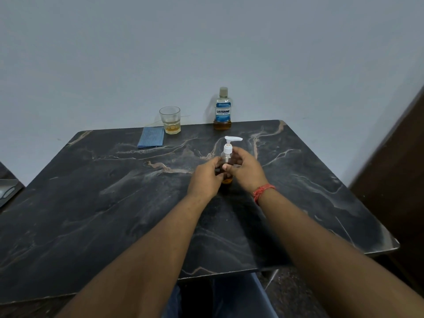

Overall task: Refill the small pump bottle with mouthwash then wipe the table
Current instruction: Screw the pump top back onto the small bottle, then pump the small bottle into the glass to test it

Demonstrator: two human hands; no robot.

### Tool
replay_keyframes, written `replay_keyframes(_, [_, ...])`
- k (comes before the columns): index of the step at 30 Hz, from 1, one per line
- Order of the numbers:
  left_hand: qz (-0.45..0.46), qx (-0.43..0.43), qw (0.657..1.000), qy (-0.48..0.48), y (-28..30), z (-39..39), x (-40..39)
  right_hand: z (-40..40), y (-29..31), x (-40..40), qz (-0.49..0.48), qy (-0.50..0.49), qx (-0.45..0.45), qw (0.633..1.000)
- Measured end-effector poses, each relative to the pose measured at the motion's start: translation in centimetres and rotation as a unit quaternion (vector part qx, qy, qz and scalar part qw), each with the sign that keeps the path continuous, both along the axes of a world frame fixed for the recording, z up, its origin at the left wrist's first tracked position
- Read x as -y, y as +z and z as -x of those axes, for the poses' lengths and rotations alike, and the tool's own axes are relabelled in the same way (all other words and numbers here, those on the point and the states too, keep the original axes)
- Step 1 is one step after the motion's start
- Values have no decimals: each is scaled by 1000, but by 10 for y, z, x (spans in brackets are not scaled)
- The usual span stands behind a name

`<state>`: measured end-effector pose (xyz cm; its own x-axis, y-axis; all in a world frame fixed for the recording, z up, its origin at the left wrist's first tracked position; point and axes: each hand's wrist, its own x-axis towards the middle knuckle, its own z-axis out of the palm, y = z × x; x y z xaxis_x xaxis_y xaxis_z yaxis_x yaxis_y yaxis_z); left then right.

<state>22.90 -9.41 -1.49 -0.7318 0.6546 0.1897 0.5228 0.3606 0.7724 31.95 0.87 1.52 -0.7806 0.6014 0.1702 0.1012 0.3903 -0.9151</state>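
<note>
A small clear pump bottle [227, 154] with a white pump head stands upright in the middle of the dark marble table [114, 214], holding amber liquid at its base. My left hand [205, 177] wraps its left side and my right hand [244, 172] wraps its right side, so most of the body is hidden. The mouthwash bottle [222, 110], capped, with a blue label and a little amber liquid at the bottom, stands at the table's far edge. A folded blue cloth [151, 137] lies flat at the far left.
A clear glass [170, 120] with a little amber liquid stands beside the cloth at the far edge. A pale wall rises behind the table. A dark wooden panel [394, 168] stands at the right. My right wrist wears a red thread band.
</note>
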Motion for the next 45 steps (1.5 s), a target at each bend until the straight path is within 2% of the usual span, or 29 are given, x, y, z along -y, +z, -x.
replay_keyframes(4, [12,-10,1000,14,1,1,13,-7,-1,4,-13,-29,16,999])
replay_keyframes(6, [23,-25,999,35,3,4,24,-9,-3,8,-14,-84,14,996])
replay_keyframes(10, [57,-79,994,57,14,7,57,-20,-5,30,-89,-198,0,976])
replay_keyframes(12, [62,-87,991,75,18,9,75,-20,-6,49,-100,-178,-13,979])
replay_keyframes(17, [80,-112,985,100,15,35,113,5,-6,90,-97,-28,-2,995])
replay_keyframes(21, [63,-72,987,129,20,56,134,38,3,103,-77,23,43,996])
replay_keyframes(27, [27,-9,989,143,27,92,133,96,15,95,-16,6,79,997])
replay_keyframes(37, [3,64,989,132,27,182,68,214,1,43,65,-42,98,992])
replay_keyframes(42, [-66,130,982,124,20,240,21,274,-15,16,90,-65,76,991])
replay_keyframes(45, [-63,154,978,128,17,267,0,301,-20,3,116,-85,57,988])
